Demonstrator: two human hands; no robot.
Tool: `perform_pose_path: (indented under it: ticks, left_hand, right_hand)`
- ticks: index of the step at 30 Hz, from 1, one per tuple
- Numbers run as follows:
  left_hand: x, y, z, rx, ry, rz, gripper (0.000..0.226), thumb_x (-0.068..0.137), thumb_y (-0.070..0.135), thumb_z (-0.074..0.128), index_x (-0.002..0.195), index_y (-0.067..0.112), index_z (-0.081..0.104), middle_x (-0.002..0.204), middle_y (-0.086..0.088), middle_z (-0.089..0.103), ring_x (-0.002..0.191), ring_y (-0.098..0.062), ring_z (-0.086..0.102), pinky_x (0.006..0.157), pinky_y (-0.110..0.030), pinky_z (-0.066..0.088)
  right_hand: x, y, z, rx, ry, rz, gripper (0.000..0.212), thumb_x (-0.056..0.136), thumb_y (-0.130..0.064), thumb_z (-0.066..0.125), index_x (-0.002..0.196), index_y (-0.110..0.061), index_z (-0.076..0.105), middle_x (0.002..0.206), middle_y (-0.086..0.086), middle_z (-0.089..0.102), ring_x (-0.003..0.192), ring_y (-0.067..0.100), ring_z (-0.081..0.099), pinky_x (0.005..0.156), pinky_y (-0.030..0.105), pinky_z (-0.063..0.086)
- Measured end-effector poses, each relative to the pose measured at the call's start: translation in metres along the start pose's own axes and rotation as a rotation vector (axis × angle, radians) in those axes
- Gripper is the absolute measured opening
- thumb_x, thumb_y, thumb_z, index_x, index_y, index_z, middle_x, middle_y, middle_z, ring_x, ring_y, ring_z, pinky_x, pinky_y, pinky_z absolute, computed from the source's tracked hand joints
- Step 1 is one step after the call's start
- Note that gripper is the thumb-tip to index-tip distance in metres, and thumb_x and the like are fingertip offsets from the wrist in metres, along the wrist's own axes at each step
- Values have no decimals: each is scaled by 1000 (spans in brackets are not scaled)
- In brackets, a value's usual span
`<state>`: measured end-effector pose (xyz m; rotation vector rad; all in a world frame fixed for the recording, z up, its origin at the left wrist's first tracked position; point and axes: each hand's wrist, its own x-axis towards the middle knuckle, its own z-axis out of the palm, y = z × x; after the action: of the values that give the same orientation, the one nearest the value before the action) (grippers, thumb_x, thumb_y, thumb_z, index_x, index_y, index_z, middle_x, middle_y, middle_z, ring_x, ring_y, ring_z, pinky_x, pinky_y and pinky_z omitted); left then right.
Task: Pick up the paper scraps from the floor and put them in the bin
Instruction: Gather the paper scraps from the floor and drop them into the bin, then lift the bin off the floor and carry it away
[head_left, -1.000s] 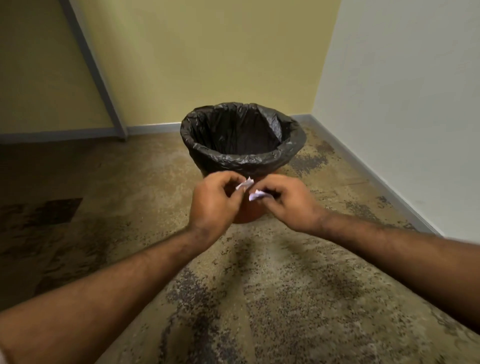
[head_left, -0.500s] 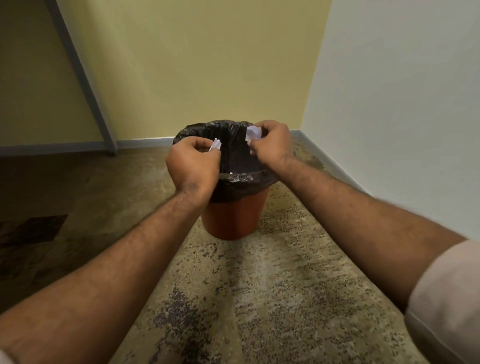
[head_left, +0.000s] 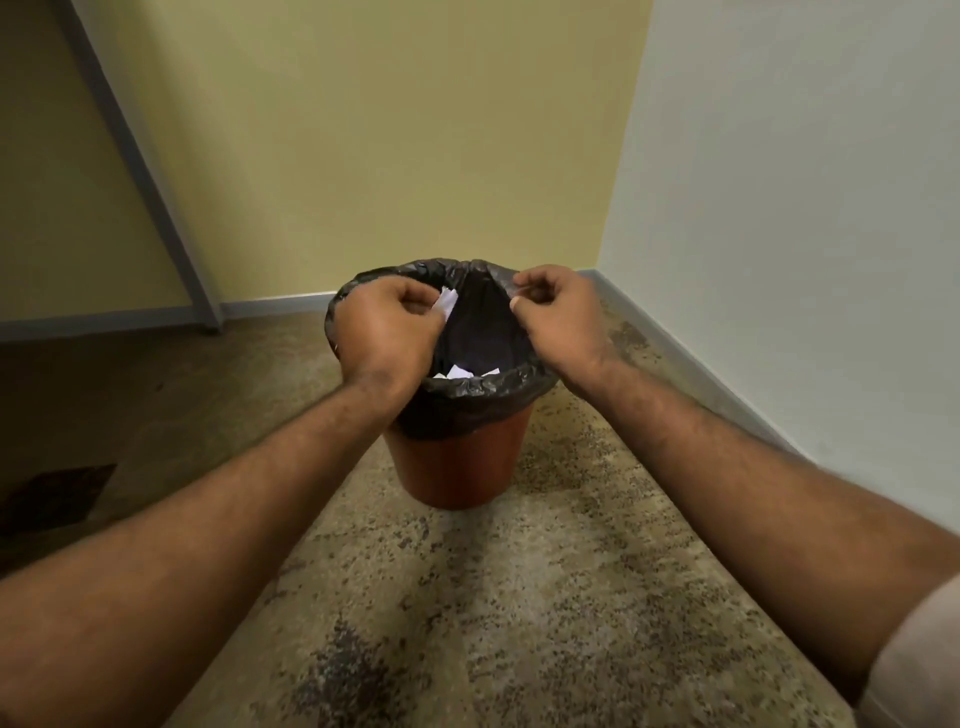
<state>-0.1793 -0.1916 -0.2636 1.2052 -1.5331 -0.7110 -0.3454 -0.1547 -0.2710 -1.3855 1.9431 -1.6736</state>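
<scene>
White paper scrap (head_left: 445, 304), pinched in left hand (head_left: 387, 330) directly above bin (head_left: 457, 457) mouth, other scraps (head_left: 460, 372) below inside; right hand (head_left: 558, 317) fingertips closed together, apparently empty, over far rim.

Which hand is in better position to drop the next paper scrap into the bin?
The left hand: it holds a white scrap directly over the open bin. The right hand shows no paper.

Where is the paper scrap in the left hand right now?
Head view: scrap pinched in left hand, over the bin mouth's left side.
</scene>
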Motion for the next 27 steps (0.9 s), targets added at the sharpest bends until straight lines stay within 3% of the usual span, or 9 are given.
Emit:
perform_pose_path:
  ticks: [2, 4, 6, 10, 13, 16, 20, 24, 27]
  left_hand:
    - [12, -2, 5, 15, -44, -8, 18, 77, 35, 82, 65, 28, 70, 64, 2, 74, 59, -18, 72, 67, -41, 63]
    - [18, -9, 10, 26, -113, -3, 9, 80, 31, 80, 83, 24, 77, 81, -3, 78, 66, -19, 74, 68, -39, 64]
    - [21, -19, 13, 115, -159, 48, 33, 82, 33, 78, 111, 19, 75, 107, -2, 77, 90, -16, 74, 85, -36, 61]
    - [32, -33, 8, 361, -47, 163, 36, 82, 38, 72, 116, 24, 72, 123, 1, 69, 115, -20, 62, 102, -35, 49]
    - [50, -41, 4, 597, 48, 114, 39, 81, 36, 67, 119, 27, 67, 132, -5, 56, 126, -28, 45, 104, -40, 38]
    - [63, -49, 11, 700, 6, -104, 65, 83, 56, 56, 137, 20, 51, 145, -11, 44, 135, -34, 36, 109, -47, 32]
    - [70, -61, 27, 599, -8, -354, 76, 91, 55, 50, 149, 8, 34, 153, -14, 36, 140, -36, 36, 114, -42, 31]
    - [64, -63, 20, 602, -19, -343, 71, 93, 37, 53, 152, 7, 27, 156, -12, 32, 141, -32, 38, 116, -39, 32]
    - [58, -57, 19, 645, -51, -312, 74, 90, 21, 54, 154, 6, 19, 158, -12, 28, 141, -31, 36, 117, -35, 30]
  right_hand:
    - [0, 5, 1, -20, 18, -11, 16, 84, -8, 64, 92, -21, 68, 80, -6, 66, 80, 13, 65, 73, 33, 59]
    - [1, 13, 2, -36, 29, -27, 16, 84, -7, 62, 91, -20, 68, 79, -6, 66, 78, 13, 64, 70, 30, 57]
    - [2, 20, 2, -53, 34, -35, 18, 85, -5, 59, 90, -20, 68, 79, -9, 64, 77, 10, 63, 70, 26, 55]
    - [5, 31, 0, -142, 82, -29, 17, 84, -8, 58, 88, -22, 68, 76, -18, 60, 74, 3, 60, 67, 20, 48]
    - [16, 37, 1, -256, 114, 5, 16, 83, -14, 59, 92, -20, 71, 85, -10, 65, 95, 18, 62, 84, 32, 53]
    - [33, 40, 6, -400, 6, 123, 32, 84, -33, 57, 110, -18, 69, 110, 4, 69, 109, 28, 60, 98, 43, 50]
    - [41, 45, 21, -542, -124, 287, 57, 91, -36, 51, 140, -8, 44, 148, 12, 42, 131, 33, 46, 106, 38, 39]
    - [36, 42, 24, -626, -139, 296, 70, 96, -31, 48, 153, -4, 15, 160, 11, 18, 135, 38, 40, 104, 39, 38]
    - [31, 41, 22, -687, -180, 307, 73, 97, -29, 47, 155, -5, 8, 163, 11, 10, 128, 41, 45, 101, 41, 40]
